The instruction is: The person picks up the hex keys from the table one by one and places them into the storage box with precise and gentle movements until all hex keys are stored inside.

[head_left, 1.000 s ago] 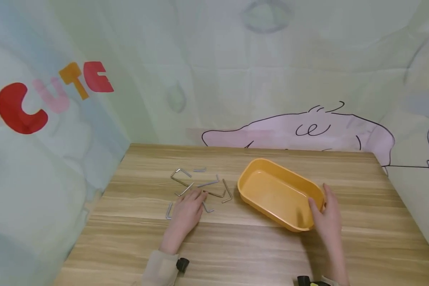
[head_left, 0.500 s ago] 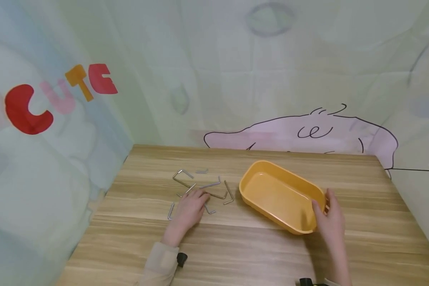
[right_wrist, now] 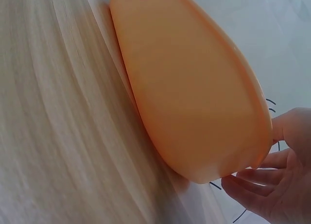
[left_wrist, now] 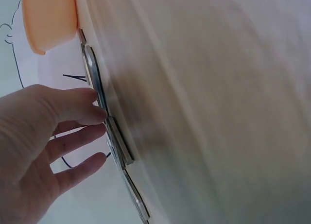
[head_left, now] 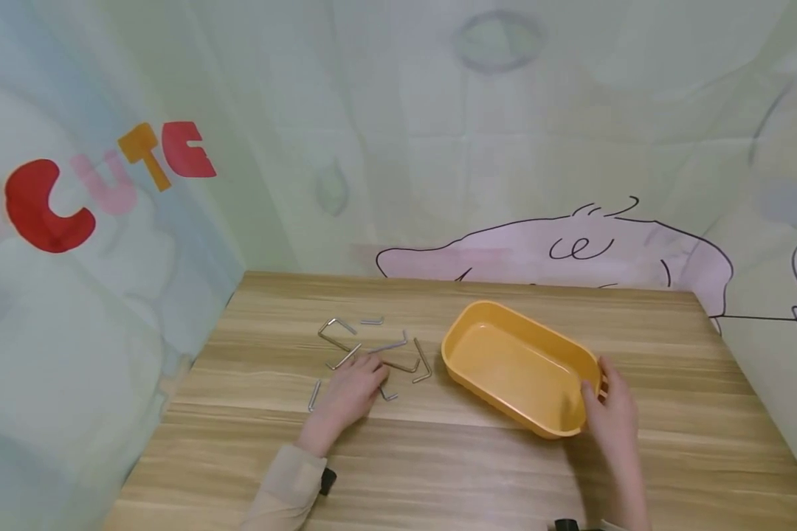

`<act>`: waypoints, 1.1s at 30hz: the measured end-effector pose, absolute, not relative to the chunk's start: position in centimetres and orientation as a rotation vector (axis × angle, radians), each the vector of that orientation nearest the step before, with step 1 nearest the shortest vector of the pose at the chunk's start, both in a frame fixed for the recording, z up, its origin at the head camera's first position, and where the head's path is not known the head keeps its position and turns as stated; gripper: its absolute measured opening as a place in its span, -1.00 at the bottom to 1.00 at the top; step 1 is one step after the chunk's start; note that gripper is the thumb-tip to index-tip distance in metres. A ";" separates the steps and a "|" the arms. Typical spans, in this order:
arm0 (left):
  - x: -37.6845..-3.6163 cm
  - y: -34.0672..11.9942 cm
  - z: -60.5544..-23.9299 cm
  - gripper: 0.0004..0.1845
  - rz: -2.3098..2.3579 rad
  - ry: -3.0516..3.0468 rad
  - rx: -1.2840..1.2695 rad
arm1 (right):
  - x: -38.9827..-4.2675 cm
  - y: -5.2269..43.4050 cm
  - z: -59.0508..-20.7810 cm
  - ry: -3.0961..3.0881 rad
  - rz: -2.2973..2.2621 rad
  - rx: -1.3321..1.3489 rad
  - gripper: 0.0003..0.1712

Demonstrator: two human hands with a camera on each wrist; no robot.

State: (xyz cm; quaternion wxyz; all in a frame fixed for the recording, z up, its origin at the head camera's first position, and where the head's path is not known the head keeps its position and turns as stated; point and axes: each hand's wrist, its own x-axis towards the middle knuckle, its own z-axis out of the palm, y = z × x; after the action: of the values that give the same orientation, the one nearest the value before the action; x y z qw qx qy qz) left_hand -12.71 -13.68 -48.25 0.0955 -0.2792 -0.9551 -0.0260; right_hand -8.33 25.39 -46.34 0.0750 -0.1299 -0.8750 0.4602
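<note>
In the head view my left hand (head_left: 349, 391) is down among several L-shaped hex keys, silver and bronze. Its thumb and index fingertip meet at a hex key (left_wrist: 95, 73) in the left wrist view; the fingers partly hide it. A bronze hex key (head_left: 401, 366) extends right from the fingertips, and another hex key (head_left: 423, 361) lies beyond it. My right hand (head_left: 613, 413) grips the right end of an orange plastic tray (head_left: 505, 361), thumb inside the rim and fingers outside. The tray's inside holds nothing visible.
More hex keys lie around the left hand: a silver hex key (head_left: 315, 396) at its left, a small silver hex key (head_left: 373, 321) farther back. The wooden table (head_left: 452, 472) ends at a printed cloth backdrop (head_left: 398, 147) behind and at the left.
Both hands stay at nearly the same places, the left at the hex keys and the right on the tray. The left fingertips shift only slightly, and the head view tilts a little.
</note>
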 end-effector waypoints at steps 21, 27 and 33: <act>-13.5 -14.7 -47.8 -0.67 0.200 -2.789 -1.094 | -8.2 25.6 -46.8 -2.625 1.364 -0.389 -0.40; -13.7 -14.8 -47.4 -0.74 0.189 -2.753 -1.146 | -8.3 25.6 -46.7 -2.620 1.363 -0.372 -0.41; -14.2 -14.7 -47.5 -0.84 0.215 -2.703 -1.183 | -8.3 25.5 -46.7 -2.620 1.332 -0.374 -0.42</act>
State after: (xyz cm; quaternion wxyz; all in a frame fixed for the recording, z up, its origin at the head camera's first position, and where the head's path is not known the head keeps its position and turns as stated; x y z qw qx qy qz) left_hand -14.16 -14.68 -47.54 0.0913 -0.3980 -0.9099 0.0725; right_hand -8.34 25.51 -46.72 0.0892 -0.1259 -0.8807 0.4478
